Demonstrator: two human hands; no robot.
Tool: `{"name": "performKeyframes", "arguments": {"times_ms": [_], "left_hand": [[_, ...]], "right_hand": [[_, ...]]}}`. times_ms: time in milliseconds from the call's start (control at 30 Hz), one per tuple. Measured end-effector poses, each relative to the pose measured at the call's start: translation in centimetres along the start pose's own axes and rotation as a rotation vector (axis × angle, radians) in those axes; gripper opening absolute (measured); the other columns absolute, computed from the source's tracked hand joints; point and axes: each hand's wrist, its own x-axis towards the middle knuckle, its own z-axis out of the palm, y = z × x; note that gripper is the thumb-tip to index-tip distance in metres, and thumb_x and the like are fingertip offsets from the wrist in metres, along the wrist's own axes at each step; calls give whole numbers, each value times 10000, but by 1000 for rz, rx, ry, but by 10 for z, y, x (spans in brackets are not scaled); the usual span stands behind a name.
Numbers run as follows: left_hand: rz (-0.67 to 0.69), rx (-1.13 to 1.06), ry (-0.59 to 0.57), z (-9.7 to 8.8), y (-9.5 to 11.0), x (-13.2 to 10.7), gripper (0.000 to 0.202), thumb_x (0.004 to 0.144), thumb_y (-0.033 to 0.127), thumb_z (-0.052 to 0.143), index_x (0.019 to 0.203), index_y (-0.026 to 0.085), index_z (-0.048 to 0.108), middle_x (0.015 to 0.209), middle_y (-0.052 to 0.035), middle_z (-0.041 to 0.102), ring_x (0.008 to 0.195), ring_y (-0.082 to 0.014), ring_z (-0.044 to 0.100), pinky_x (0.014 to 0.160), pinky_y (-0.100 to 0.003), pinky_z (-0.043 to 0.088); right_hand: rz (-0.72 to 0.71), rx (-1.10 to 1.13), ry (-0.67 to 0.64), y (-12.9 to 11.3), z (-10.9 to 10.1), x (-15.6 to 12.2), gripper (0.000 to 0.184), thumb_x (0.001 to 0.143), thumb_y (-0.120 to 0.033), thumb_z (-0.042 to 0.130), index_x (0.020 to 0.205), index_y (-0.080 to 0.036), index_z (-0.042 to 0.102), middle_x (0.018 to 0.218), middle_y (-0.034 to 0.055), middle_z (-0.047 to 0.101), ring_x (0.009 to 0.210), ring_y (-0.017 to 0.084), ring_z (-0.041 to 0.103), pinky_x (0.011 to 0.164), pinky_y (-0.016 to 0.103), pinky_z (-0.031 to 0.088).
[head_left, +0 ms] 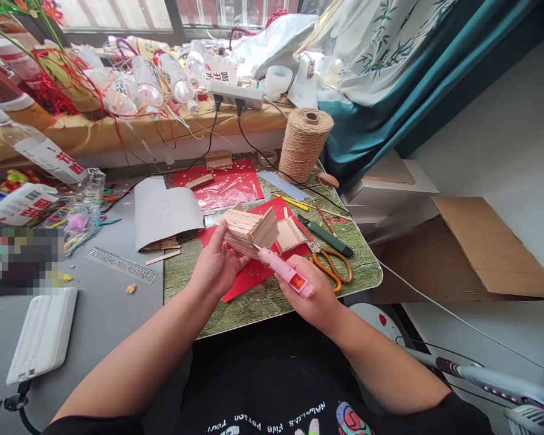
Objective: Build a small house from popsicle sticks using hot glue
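Note:
My left hand (216, 264) grips a small block-shaped structure of stacked wooden craft sticks (252, 232), thumb on its near left side. My right hand (312, 291) is closed round a pink pen-shaped tool (285, 272) with an orange-red patch; its exact kind is unclear. The tool's narrow tip meets or nearly meets the lower front of the structure. Beneath both lies a red sheet (242, 287). A flat panel of joined sticks (291, 234) rests on that sheet, just right of the structure.
Orange-handled scissors (333, 269) and a green-handled cutter (330, 237) lie at the right. Behind them stand a twine spool (306, 145) and a yellow pencil-like piece (294, 202). A clear ruler (122, 264) and grey card (170, 211) are leftward. Black cables run from a power strip (236, 95).

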Motion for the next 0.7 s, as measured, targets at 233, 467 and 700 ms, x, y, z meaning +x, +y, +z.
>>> {"name": "performKeyframes", "arguments": {"times_ms": [233,467,700], "left_hand": [[6,15,15,2,-1,0,474,963,528,780,1313,212,722,1399,-137,709,1309,-329,674,1095,-511,605],[20,53,4,0,-2,1,488,965,533,774,1350,245,691,1356,-130,730,1300,-343,686,1076,-516,614],[60,9,64,-9,9,12,422,943,464,784,1276,218,707,1197,-102,734,1050,-252,725,997,-437,639]], "right_hand": [[8,13,-1,-1,1,2,153,984,-115,645,992,-250,575,865,9,596,783,203,603,735,341,476],[58,50,-31,0,1,2,69,1018,-196,649,1024,-250,606,923,31,633,820,215,624,751,366,510],[113,128,95,0,-14,8,158,1024,-300,699,1177,-264,719,1076,73,738,979,257,714,905,432,590]]}}
